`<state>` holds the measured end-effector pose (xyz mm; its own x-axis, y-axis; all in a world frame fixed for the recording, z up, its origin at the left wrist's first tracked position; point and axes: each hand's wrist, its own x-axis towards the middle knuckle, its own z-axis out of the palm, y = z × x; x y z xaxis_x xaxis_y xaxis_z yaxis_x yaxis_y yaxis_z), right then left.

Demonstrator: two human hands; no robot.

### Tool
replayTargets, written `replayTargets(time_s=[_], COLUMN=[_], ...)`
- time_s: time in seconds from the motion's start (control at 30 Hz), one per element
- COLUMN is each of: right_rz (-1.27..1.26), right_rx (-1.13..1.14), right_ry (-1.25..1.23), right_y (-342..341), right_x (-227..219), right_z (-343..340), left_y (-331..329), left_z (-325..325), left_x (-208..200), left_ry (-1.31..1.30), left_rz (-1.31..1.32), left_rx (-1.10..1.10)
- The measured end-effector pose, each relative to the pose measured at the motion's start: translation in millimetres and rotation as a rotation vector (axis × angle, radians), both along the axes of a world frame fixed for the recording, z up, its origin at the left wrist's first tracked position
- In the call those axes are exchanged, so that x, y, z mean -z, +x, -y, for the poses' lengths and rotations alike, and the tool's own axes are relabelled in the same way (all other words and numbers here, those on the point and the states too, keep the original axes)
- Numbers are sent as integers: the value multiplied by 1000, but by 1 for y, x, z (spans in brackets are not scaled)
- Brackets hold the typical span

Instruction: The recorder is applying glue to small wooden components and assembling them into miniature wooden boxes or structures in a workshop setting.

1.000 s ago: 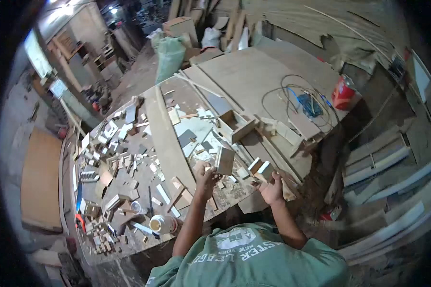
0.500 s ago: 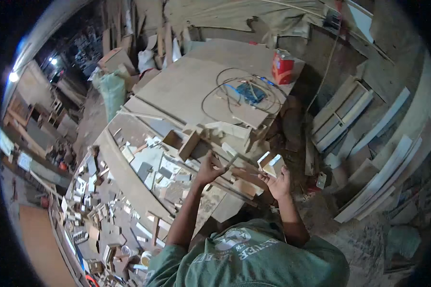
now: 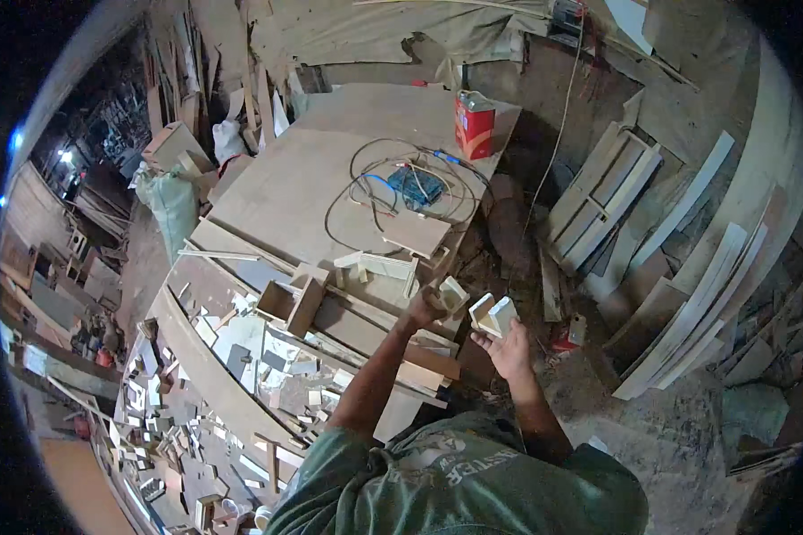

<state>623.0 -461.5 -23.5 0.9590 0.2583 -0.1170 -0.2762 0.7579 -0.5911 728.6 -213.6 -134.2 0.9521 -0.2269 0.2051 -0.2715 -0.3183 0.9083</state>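
My left hand [image 3: 424, 308] grips a small wood block [image 3: 453, 292]; right hand [image 3: 509, 349] grips a pale offcut [image 3: 494, 314], both lifted past the tabletop's [image 3: 285, 196] near edge. Light, stiff, probably splintery; best pinched across flat faces.

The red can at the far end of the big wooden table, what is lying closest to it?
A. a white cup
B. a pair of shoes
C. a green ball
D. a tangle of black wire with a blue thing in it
D: the red can stands upright at the table's far corner, and just beside it on the board lies a loop of black wire around a blue thing.
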Motion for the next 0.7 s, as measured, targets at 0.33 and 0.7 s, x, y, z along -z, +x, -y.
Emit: replayTargets(time_s=[0.33, 0.7], right_rz=[-25, -36], right_rx=[-87, -127], right_ry=[26, -51], right_y=[11, 23], right_x=[1, 34], right_z=[-9, -8], left_y=[0, -28], left_z=[-63, -62], left_x=[94, -5], left_ry=[-78, 282], left_rz=[-65, -285], left_rx=[188, -192])
